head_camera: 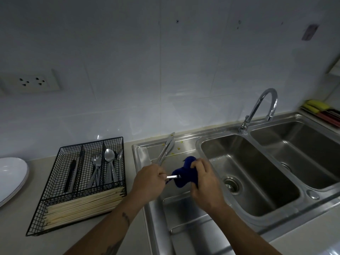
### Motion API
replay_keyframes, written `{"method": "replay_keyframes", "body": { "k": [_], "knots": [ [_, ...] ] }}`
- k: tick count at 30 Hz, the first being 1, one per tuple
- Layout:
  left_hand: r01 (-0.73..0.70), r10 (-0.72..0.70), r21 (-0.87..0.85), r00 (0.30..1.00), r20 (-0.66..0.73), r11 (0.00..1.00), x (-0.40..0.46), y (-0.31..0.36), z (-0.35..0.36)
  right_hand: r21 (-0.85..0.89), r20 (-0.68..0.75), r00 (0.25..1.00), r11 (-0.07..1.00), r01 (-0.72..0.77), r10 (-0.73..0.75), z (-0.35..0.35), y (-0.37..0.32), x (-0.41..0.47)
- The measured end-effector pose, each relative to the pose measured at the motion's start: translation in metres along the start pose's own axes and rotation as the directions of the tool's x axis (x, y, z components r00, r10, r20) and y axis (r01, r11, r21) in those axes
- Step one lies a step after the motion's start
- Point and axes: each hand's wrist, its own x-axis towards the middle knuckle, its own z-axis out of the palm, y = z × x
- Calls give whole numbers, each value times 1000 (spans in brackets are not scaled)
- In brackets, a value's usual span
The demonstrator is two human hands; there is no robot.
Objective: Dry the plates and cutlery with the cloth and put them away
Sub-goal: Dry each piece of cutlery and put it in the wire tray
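Observation:
My left hand [148,181] grips the handle of a piece of cutlery [172,177] whose other end is buried in a dark blue cloth [184,173]. My right hand [204,181] is closed around that cloth, above the steel draining board [184,214]. Two knives [166,148] lie on the draining board just behind my left hand. A black wire cutlery tray [77,183] on the counter to the left holds forks, spoons, a dark-handled utensil and several chopsticks. White plates [11,177] are stacked at the far left edge.
A double steel sink [257,172] with a curved tap [261,109] lies to the right. Small yellow crumbs dot the back of the draining board. Sponges and coloured items [320,111] sit at the far right. A wall socket [31,81] is on the tiles at left.

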Motion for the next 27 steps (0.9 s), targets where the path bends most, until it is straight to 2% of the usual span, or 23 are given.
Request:
{"method": "replay_keyframes", "body": {
  "k": [4,6,9,14,15,18,19,22,24,27],
  "knots": [
    [78,-70,-155,996,59,985,5,4,-5,-133,68,963,954,268,-261,2,-2,-2],
    [93,-77,-206,994,83,974,8,4,-5,-158,44,972,959,235,-231,-3,12,9],
    [118,-91,-271,990,112,955,9,2,-2,-138,-29,997,988,71,-75,-7,12,15],
    [124,-97,-266,989,112,956,11,4,-10,-152,30,963,951,268,-267,8,9,-2],
    [123,-97,-255,989,111,959,10,4,-10,-155,23,971,959,239,-238,8,18,-1],
    [138,-117,-233,988,101,963,5,-1,-6,-143,-18,999,989,25,-28,5,29,-4],
    [145,-123,-239,987,103,960,5,-1,-4,-147,-31,999,989,28,-33,7,23,-5],
    [161,-132,-304,985,112,939,12,2,-4,-157,2,958,946,282,-286,18,-2,-10],
    [159,-129,-315,985,113,936,14,4,-7,-156,25,936,923,352,-352,22,-2,-9],
    [153,-130,-292,987,95,944,11,0,-11,-142,-20,989,980,140,-145,16,16,-6]
  ]
}}
